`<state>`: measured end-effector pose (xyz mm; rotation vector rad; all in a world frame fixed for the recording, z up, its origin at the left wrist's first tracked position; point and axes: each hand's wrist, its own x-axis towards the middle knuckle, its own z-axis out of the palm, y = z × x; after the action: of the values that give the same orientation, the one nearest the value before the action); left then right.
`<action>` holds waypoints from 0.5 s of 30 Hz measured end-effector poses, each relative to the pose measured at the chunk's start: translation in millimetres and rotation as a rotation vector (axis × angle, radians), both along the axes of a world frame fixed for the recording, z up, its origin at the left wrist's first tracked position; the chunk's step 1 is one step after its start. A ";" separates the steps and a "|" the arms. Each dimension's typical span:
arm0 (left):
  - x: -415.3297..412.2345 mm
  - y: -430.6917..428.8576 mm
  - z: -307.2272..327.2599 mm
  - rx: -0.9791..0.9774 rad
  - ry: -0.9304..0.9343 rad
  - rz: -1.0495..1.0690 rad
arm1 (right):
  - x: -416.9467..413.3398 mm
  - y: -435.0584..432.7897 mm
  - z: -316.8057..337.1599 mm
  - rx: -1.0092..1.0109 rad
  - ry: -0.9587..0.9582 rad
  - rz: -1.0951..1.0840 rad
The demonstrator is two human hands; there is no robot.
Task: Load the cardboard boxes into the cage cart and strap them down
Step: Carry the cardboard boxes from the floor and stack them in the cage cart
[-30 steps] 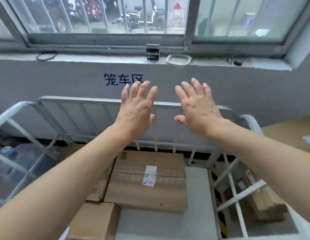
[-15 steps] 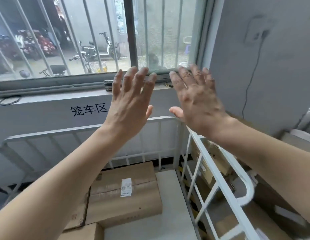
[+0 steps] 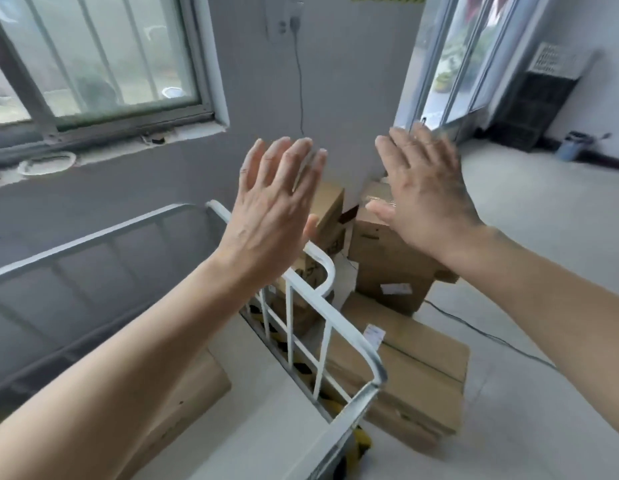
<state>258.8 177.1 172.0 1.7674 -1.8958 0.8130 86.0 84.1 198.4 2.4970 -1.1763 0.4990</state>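
Left hand [image 3: 273,216] and right hand [image 3: 424,195] raised, fingers straight, holding nothing, above white metal cage cart [image 3: 339,341]; brown cardboard boxes [image 3: 415,372] stacked on floor beside cart.

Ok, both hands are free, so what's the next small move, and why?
Probably lower both hands to the upper box and grip its sides. The left hand and right hand are open and empty, and that box sits outside the cart, atop a flat box, so it looks free to lift.

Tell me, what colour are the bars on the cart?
White. The cart bars show best in the head view, the only one.
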 end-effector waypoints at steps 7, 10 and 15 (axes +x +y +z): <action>-89.1 -57.8 -20.8 0.049 0.001 -0.151 | -103.1 -32.1 -31.3 0.090 -0.014 -0.169; -135.6 -91.4 -38.5 0.085 0.018 -0.183 | -151.1 -53.8 -53.4 0.152 -0.006 -0.206; -204.4 -155.9 -89.0 0.238 0.029 -0.181 | -225.8 -106.1 -109.3 0.306 0.024 -0.280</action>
<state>54.3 21.2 83.0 1.6958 -2.1694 0.5123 -139.8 -22.0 89.0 2.5090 -1.6683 0.2272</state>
